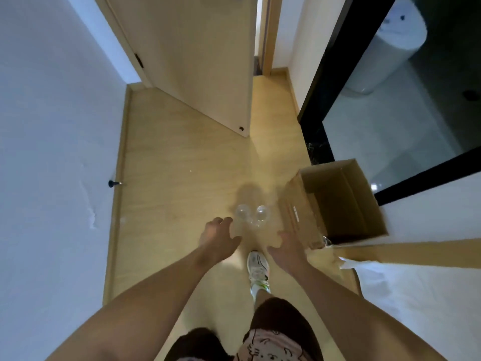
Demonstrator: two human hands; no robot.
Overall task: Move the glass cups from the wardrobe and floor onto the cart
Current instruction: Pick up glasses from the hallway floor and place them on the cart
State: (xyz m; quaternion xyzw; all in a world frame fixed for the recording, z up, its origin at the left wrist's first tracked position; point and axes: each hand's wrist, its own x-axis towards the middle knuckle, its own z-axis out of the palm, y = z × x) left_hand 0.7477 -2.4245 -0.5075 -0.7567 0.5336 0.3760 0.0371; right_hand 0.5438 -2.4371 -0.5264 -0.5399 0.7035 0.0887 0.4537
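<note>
Two clear glass cups stand side by side on the wooden floor, the left cup [242,211] and the right cup [261,213], just left of a cardboard box. My left hand [218,237] reaches down toward them with spread fingers, its fingertips just short of the left cup. My right hand [287,246] is stretched out below and to the right of the right cup, fingers relaxed, holding nothing. Neither a cart nor a wardrobe is in view.
An open cardboard box [335,201] lies on the floor to the right of the cups. A wooden door [197,61] stands ajar ahead. A doorstop [114,183] sticks out of the left wall. My shoe [257,265] is planted just behind the cups. A black-framed glass partition [320,95] is at the right.
</note>
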